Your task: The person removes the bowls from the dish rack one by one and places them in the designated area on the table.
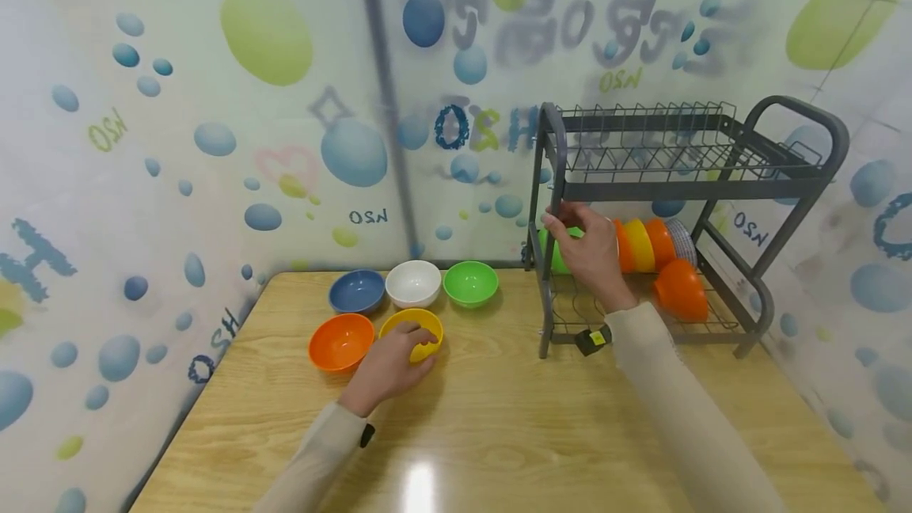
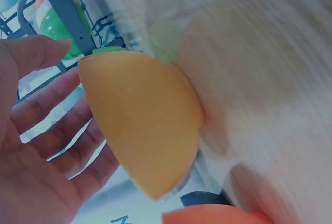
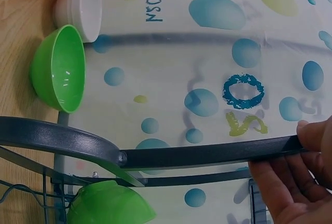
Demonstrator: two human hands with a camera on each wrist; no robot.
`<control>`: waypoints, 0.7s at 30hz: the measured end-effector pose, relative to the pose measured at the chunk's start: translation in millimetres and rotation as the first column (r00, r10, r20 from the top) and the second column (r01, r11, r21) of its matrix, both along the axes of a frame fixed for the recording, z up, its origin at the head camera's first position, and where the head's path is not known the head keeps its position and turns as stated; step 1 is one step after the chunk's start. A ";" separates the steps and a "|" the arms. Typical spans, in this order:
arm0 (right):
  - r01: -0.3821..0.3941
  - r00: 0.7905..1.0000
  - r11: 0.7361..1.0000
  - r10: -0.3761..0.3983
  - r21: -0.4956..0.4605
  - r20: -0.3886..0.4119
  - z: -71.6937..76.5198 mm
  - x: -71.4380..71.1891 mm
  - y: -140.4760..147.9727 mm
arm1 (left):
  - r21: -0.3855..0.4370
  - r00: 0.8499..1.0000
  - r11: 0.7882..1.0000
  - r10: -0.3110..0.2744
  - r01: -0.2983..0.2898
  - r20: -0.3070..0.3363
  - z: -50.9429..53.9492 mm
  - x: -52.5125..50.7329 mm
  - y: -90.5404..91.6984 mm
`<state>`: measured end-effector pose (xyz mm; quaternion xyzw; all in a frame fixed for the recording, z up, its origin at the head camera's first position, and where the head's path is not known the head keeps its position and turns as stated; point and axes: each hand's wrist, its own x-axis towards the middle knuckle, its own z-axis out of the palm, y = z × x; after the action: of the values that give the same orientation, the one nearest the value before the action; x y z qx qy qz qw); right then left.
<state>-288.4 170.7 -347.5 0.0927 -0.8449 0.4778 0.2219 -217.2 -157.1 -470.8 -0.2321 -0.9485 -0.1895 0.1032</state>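
Observation:
My left hand (image 1: pixel 390 362) is over the yellow bowl (image 1: pixel 406 321) on the table. In the left wrist view its fingers are loosely spread at the rim of the yellow bowl (image 2: pixel 140 115), and the thumb stands apart from it. Beside it is an orange bowl (image 1: pixel 340 343). My right hand (image 1: pixel 590 248) is at the left front post of a dark two-tier dish rack (image 1: pixel 684 190). Thumb and fingers pinch that rack post (image 3: pixel 218 153) in the right wrist view. Just behind this hand, a green bowl (image 3: pixel 106 203) leans on the lower tier.
Behind the yellow bowl are a blue bowl (image 1: pixel 356 291), a white bowl (image 1: pixel 413 285) and another green bowl (image 1: pixel 471 285). Several bowls stand on edge in the lower tier, with an orange bowl (image 1: pixel 682 291) tilted before them. A patterned curtain (image 1: pixel 456 204) hangs behind the table (image 1: pixel 499 426).

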 end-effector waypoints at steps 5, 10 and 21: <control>-0.004 1.000 1.000 0.004 -0.009 -0.005 -0.8 -0.9 0.1 | 0.061 1.000 0.998 -0.012 0.013 -0.017 5.1 -6.9 6.4; 0.002 1.000 1.000 -0.002 -0.009 -0.021 -2.6 -1.9 0.2 | 0.105 1.000 0.994 0.004 -0.004 0.002 12.6 -14.3 14.9; -0.002 0.999 1.000 0.001 -0.019 -0.045 -3.3 -2.1 -1.3 | 0.218 0.998 0.976 -0.031 0.018 0.056 40.8 -31.5 42.3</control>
<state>-290.4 169.5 -350.8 0.1020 -0.8349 0.4839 0.2415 -248.7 -114.9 -430.0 -0.2253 -0.9218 -0.3001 0.0974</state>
